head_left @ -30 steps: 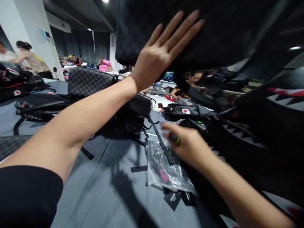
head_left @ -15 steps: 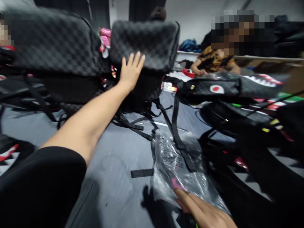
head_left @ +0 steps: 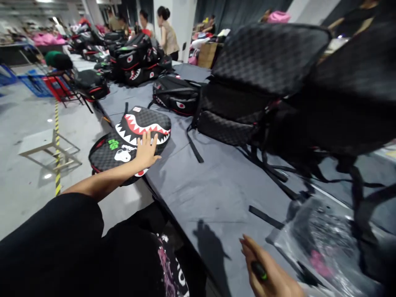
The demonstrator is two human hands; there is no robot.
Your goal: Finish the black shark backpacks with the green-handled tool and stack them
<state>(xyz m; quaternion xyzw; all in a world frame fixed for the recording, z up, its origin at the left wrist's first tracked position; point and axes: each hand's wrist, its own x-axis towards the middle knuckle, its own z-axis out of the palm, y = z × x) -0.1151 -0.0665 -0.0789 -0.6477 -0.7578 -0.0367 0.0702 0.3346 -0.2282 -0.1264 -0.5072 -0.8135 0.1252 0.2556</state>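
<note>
My left hand [head_left: 146, 152] reaches out to a checked black backpack [head_left: 103, 159] at the table's near left edge. Its fingers are spread and lie over the printed shark mouth, above a white cartoon dog. At the lower right, my right hand [head_left: 268, 270] is closed around a small tool with a black and green end [head_left: 259, 270]; the rest of the tool is hidden in the palm. Beside that hand lies a clear plastic bag [head_left: 332, 231] with something pink showing through. A tall checked backpack [head_left: 235, 123] stands behind, its top panel raised.
Another black backpack [head_left: 346, 115] stands at the right with straps trailing. A shark-face bag [head_left: 177, 95] and a pile of bags [head_left: 136, 57] sit farther along the grey-covered table [head_left: 198, 185]. A stool [head_left: 46, 142] stands on the floor at left. Several people are in the background.
My view has swung left. My left hand has left the raised panel of a standing backpack and is now at the shark-mouth backpack. My right hand has come off the plastic bag.
</note>
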